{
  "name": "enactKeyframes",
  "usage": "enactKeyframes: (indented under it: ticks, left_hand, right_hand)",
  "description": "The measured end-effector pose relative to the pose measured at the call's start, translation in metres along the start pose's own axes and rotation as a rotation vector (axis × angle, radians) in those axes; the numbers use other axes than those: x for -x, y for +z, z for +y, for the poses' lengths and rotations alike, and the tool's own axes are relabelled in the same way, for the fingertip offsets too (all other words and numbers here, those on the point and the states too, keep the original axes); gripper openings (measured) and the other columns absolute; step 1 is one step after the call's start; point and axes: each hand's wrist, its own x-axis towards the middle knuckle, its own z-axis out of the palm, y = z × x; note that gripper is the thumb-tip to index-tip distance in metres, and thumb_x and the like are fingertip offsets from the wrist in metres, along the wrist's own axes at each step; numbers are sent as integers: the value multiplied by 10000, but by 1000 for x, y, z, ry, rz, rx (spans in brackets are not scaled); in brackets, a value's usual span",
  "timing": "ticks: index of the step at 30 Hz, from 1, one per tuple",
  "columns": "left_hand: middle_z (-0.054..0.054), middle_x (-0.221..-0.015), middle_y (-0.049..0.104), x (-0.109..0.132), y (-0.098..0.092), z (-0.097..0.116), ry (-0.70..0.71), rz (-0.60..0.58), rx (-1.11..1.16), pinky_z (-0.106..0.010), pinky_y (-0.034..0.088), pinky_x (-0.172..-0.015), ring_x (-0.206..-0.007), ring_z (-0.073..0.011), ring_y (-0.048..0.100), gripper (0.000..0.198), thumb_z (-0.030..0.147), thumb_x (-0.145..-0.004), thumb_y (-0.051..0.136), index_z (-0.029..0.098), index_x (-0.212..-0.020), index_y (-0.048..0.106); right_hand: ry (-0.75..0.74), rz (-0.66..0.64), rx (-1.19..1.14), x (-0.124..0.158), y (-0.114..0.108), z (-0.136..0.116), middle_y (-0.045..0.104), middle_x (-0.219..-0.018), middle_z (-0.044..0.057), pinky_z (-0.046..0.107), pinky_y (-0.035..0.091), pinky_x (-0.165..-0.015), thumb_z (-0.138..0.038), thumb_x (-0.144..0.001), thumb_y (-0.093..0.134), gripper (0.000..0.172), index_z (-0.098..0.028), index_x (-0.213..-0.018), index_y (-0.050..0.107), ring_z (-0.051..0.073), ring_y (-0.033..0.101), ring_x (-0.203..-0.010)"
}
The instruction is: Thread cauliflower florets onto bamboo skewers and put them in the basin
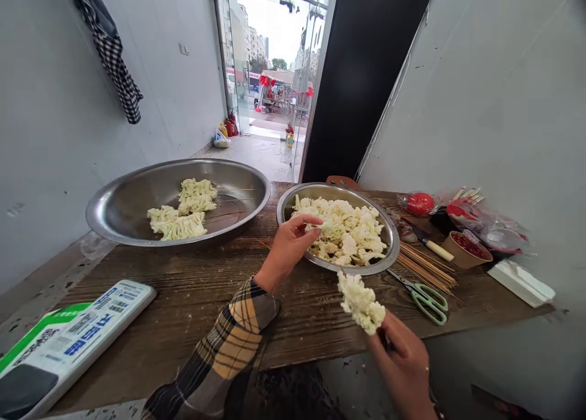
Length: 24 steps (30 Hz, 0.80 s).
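R fingers [399,333] clamped on cauliflower [361,301], forearm [414,401] cut off; L fingers [300,220] over bowl [394,242], grip unclear.

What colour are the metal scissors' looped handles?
The looped handles are pale green; head view.

Hanging checked cloth [114,57], red fire extinguishers [232,125], glass door [304,84]

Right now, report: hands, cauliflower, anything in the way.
Left hand at the right bowl, grip unclear. Right hand holding a cauliflower piece, near side of that bowl. Scissors lying close by, right of it.
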Motion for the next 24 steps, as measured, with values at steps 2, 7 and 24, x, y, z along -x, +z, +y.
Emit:
enactKeyframes:
  ticks: [2,7,24]
  left_hand:
    - [-35,-901,649,2,1,2,31,-5,-92,-252,435,-674,-735,-132,557,189,271,-742,663,170,-901,678]
    - [-49,-956,656,3,3,6,98,7,-195,-263,435,-714,-816,-156,569,157,228,-752,635,172,-896,662]
    - [-59,-962,641,0,3,2,163,-67,-227,-288,459,-790,-903,-177,589,116,170,-756,613,171,-866,650]
  right_hand:
    - [-50,68,69,-12,-1,0,641,-658,41,249,476,-535,-173,-885,479,205,-235,-763,631,174,621,-626]
    - [-161,169,105,-40,16,4,689,-802,67,270,507,-673,-135,-886,519,147,-181,-915,656,163,650,-716]
    - [298,7,-379,-48,22,9,724,-762,66,279,537,-597,-304,-816,620,188,-196,-825,773,187,666,-672]
